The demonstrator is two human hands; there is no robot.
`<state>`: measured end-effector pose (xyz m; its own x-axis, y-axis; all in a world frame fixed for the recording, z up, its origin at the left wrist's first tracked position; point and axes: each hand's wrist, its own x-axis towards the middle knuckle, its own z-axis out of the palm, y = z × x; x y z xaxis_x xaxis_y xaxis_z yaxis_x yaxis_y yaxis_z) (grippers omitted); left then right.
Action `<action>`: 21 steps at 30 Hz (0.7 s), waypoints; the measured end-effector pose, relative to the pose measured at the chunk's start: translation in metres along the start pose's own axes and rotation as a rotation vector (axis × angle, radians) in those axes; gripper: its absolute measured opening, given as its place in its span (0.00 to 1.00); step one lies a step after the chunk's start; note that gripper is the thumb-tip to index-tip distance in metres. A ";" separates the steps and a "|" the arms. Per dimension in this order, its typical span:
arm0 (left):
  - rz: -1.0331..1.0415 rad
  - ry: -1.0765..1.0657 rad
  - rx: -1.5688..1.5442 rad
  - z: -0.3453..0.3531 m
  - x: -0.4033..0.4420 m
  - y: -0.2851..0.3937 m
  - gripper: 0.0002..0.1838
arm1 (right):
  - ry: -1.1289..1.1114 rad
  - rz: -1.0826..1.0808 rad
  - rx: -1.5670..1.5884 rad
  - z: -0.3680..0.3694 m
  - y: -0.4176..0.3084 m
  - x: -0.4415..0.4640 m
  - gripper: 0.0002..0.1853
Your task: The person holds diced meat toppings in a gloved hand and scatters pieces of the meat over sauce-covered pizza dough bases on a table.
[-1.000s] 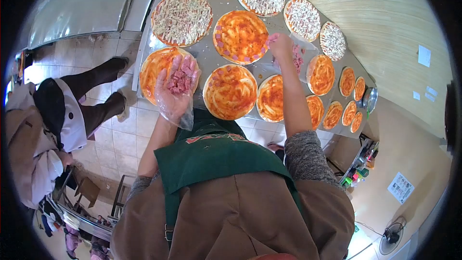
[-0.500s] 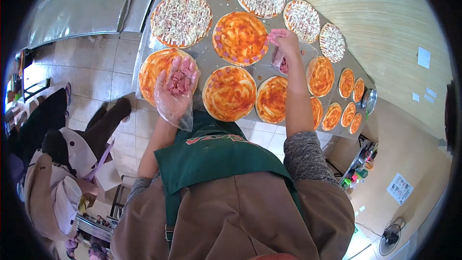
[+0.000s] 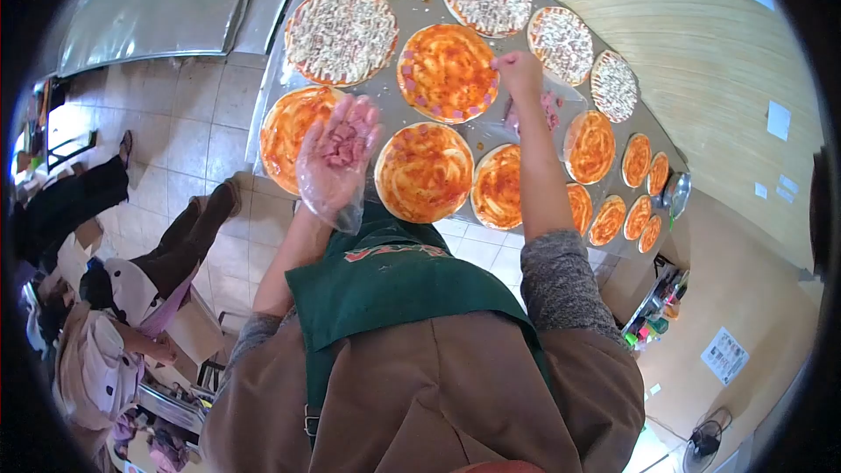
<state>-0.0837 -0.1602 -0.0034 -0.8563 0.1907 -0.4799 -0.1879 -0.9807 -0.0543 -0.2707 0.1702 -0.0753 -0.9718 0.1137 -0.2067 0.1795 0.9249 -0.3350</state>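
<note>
My left hand (image 3: 337, 158), in a clear plastic glove, is palm up and cups a heap of diced ham (image 3: 343, 147). It is above a sauced pizza base (image 3: 282, 136), covering its right side. My bare right hand (image 3: 519, 73) is pinched at the right edge of another sauced base (image 3: 447, 70), which has ham cubes along parts of its rim. Whatever is between those fingertips is too small to make out. Below my right hand, partly behind the forearm, is a clear bag of diced ham (image 3: 550, 110). A nearer base (image 3: 424, 172) carries a few cubes near its top.
Pizzas topped with white shreds (image 3: 342, 35) line the far side of the metal table (image 3: 399, 105). Several smaller sauced bases (image 3: 637, 160) extend right toward a metal bowl (image 3: 676, 194). Another person (image 3: 114, 342) is at the lower left. A fan (image 3: 703, 440) stands at the lower right.
My right hand has closed from spread fingers into a pinch beside the base's right edge. My left hand has shifted slightly right, its fingers more upright. The whole view has moved a little.
</note>
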 end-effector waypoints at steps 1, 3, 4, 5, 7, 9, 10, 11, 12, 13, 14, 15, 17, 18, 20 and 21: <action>-0.008 -0.021 0.006 0.000 0.002 0.000 0.28 | 0.032 -0.017 0.088 -0.004 -0.014 -0.007 0.12; -0.017 -0.040 0.034 -0.001 0.008 -0.002 0.28 | 0.097 -0.050 0.264 -0.024 -0.042 -0.031 0.11; -0.021 -0.046 0.045 -0.001 0.011 -0.004 0.28 | 0.044 -0.103 0.375 -0.040 -0.070 -0.053 0.10; -0.031 -0.054 0.055 0.000 0.013 -0.007 0.27 | -0.006 -0.150 0.483 -0.051 -0.101 -0.081 0.09; -0.030 -0.049 0.069 0.004 0.019 -0.013 0.27 | -0.141 -0.393 0.633 -0.056 -0.139 -0.124 0.08; -0.039 -0.088 0.070 0.005 0.025 -0.019 0.27 | -0.287 -0.446 0.520 -0.063 -0.170 -0.163 0.08; -0.027 -0.108 0.052 0.008 0.028 -0.024 0.27 | -0.208 -0.492 0.458 -0.058 -0.179 -0.176 0.08; -0.015 -0.127 0.035 0.012 0.029 -0.028 0.27 | -0.129 -0.538 0.397 -0.053 -0.186 -0.187 0.09; -0.002 -0.146 0.018 0.015 0.030 -0.031 0.27 | -0.049 -0.582 0.335 -0.049 -0.188 -0.192 0.11; -0.002 -0.154 -0.005 0.016 0.032 -0.032 0.27 | -0.039 -0.589 0.336 -0.044 -0.185 -0.192 0.12; -0.001 -0.163 -0.029 0.016 0.034 -0.033 0.27 | -0.028 -0.597 0.338 -0.037 -0.180 -0.191 0.13; 0.001 -0.171 -0.054 0.019 0.035 -0.033 0.26 | -0.020 -0.606 0.338 -0.035 -0.178 -0.189 0.14; -0.018 -0.151 -0.044 0.024 0.033 -0.032 0.26 | -0.199 -0.493 0.505 -0.043 -0.175 -0.184 0.15; -0.029 -0.141 -0.039 0.027 0.031 -0.032 0.26 | -0.287 -0.432 0.586 -0.047 -0.173 -0.181 0.16; -0.035 -0.113 -0.054 0.029 0.030 -0.035 0.26 | -0.419 -0.269 0.837 -0.044 -0.162 -0.176 0.17; -0.038 -0.099 -0.062 0.030 0.030 -0.036 0.26 | -0.484 -0.185 0.961 -0.041 -0.156 -0.173 0.17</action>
<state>-0.1173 -0.1178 0.0105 -0.8929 0.2278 -0.3883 -0.1932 -0.9730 -0.1264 -0.1369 0.0217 0.0507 -0.8706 -0.3471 -0.3486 0.2861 0.2193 -0.9328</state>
